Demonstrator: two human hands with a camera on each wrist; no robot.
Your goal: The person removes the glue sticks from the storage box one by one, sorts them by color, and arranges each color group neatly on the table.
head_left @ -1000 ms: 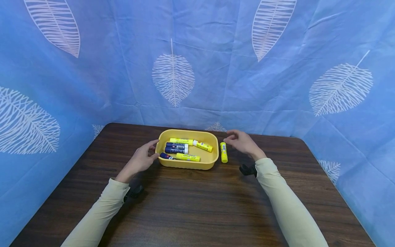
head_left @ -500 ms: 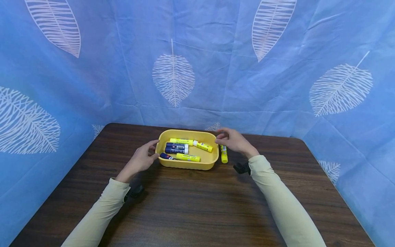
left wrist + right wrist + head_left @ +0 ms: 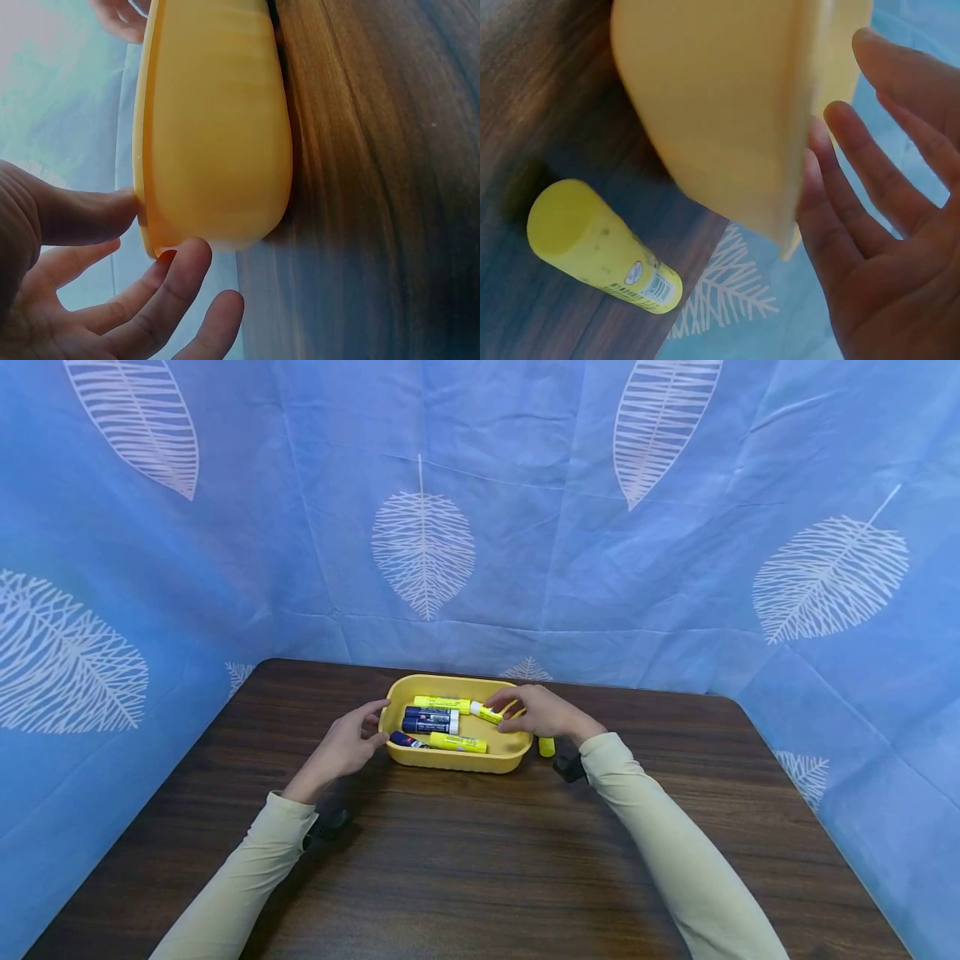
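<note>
A yellow plastic basket point(image 3: 450, 762) stands near the far edge of the table with several glue sticks inside. My left hand point(image 3: 345, 743) holds its left end, the thumb at the rim and the fingertips against the outer wall in the left wrist view. Over the right end reaches my right hand point(image 3: 542, 713), fingers loosely bent and apart, with nothing between them. Below its fingertips lies a yellow glue stick with a white cap point(image 3: 487, 713), partly hidden. Another yellow glue stick point(image 3: 604, 251) lies on the table just right of the basket, mostly covered by the right hand in the head view.
Inside the basket are navy glue sticks point(image 3: 431, 724) and further yellow ones point(image 3: 458, 742). The dark wooden table point(image 3: 465, 860) extends in front. A blue cloth with white leaf prints point(image 3: 495, 568) hangs behind the table.
My right hand has moved left, from beside the loose glue stick to over the basket's right end. My left hand and the basket have stayed put.
</note>
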